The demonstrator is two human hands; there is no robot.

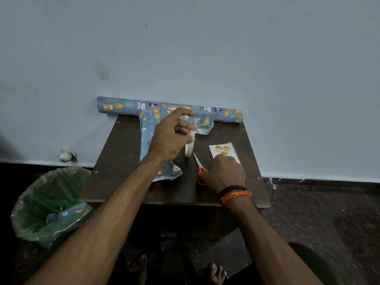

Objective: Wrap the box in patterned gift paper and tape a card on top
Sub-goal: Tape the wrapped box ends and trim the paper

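Dark table [115, 161] against a wall: the left hand [170, 138] pinches the tape [189, 145] above the half-wrapped box [150, 140] mid-table; the right hand [224, 173] grips the scissors [200, 167] beside the card [223, 150]. Loose end flaps could spring open untaped.

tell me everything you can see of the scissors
The scissors are small, with pale metal blades and orange plastic handles. They lie flat on the dark table, blades closed and pointing away from the person, between the wrapped box and the card. The right hand covers part of the handles; whether it grips them is unclear.
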